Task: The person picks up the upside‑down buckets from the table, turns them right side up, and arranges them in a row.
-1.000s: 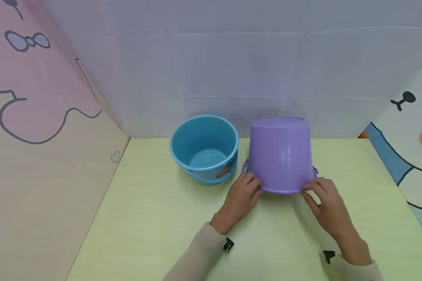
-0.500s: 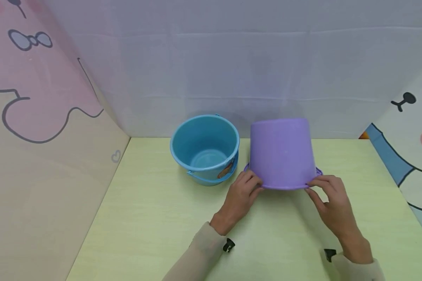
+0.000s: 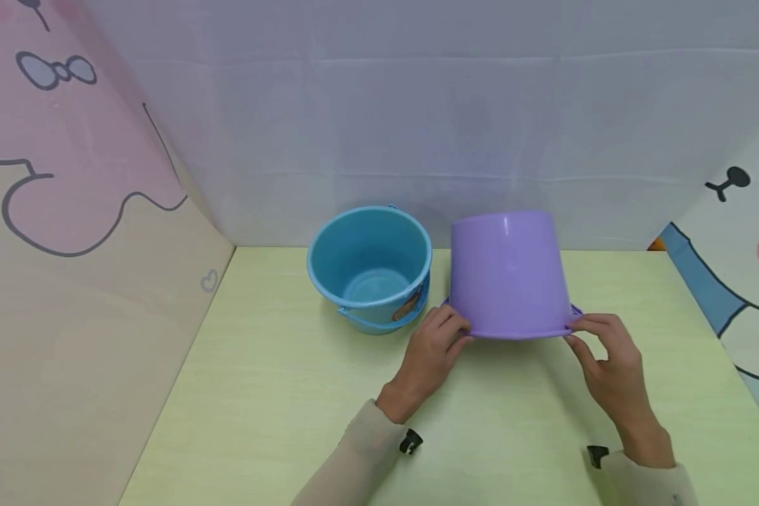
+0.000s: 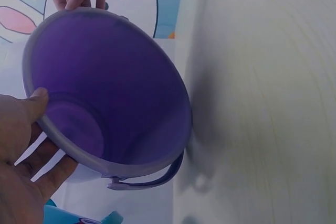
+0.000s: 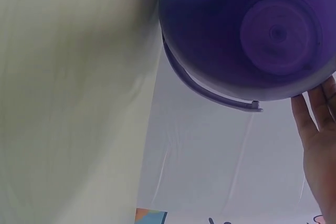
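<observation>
A purple bucket (image 3: 511,277) is tipped over, its base toward the back wall and its mouth toward the person and downward. My left hand (image 3: 426,362) pinches the rim at the left, thumb at the inner edge and fingers behind in the left wrist view. At the rim's right side, my right hand (image 3: 613,372) holds on between thumb and fingers. Both wrist views show the bare inside of the purple bucket (image 4: 121,87), with its lower rim right at the tabletop. The bucket's handle (image 5: 210,95) hangs back outside the rim.
Just left of the purple bucket, a light blue bucket (image 3: 367,239) stands upright with its handle down at the front. A pale yellow-green table (image 3: 259,393) lies beneath. Behind rises a whitish cloth wall (image 3: 417,119), with cartoon-printed panels on both sides.
My right hand has shifted to the right with its side of the rim. The purple bucket has turned slightly, its near rim edge now higher. My left hand stays almost in place.
</observation>
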A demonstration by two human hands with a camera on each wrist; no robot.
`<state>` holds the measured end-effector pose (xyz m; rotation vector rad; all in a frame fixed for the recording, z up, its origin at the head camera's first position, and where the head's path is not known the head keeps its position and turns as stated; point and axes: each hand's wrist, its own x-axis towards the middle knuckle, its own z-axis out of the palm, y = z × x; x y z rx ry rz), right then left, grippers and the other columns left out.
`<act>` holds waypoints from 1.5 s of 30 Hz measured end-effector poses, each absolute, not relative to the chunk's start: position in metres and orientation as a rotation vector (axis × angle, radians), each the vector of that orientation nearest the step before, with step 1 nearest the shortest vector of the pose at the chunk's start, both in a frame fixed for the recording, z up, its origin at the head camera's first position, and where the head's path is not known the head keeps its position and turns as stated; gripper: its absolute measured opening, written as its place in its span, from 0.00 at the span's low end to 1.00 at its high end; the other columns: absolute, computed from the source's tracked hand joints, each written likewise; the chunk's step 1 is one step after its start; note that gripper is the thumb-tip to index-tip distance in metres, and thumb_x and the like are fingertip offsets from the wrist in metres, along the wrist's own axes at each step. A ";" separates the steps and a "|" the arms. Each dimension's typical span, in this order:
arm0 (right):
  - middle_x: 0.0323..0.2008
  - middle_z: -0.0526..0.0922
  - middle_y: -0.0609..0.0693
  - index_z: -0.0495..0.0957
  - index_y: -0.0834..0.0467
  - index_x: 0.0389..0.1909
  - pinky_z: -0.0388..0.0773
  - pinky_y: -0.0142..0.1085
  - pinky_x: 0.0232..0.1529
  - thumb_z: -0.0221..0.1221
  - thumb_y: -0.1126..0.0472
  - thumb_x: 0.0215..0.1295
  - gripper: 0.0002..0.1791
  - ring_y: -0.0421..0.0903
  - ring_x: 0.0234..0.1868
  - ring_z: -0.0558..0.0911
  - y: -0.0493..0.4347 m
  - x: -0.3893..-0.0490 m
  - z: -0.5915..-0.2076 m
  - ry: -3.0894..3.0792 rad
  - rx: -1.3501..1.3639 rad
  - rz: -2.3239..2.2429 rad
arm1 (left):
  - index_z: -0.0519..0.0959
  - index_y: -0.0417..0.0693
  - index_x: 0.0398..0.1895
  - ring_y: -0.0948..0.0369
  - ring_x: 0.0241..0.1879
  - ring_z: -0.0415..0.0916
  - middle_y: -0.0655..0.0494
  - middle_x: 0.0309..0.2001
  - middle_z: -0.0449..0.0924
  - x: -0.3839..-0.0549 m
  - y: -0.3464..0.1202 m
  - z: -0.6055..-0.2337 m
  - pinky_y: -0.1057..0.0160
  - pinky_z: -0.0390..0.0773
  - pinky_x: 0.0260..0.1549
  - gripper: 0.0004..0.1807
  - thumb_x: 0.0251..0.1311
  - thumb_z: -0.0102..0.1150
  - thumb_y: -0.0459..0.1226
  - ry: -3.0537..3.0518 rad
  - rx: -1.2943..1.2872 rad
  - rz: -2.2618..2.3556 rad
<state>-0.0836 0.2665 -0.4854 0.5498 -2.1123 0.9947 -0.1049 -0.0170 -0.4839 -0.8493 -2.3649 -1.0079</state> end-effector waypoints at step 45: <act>0.49 0.74 0.32 0.79 0.80 0.44 0.73 0.20 0.54 0.61 0.76 0.70 0.09 0.27 0.50 0.76 0.266 -0.085 -0.480 -2.045 0.434 1.129 | 0.83 0.39 0.43 0.56 0.39 0.78 0.49 0.40 0.78 -0.107 -0.016 -0.476 0.56 0.84 0.34 0.05 0.68 0.68 0.29 -2.241 -0.715 -1.446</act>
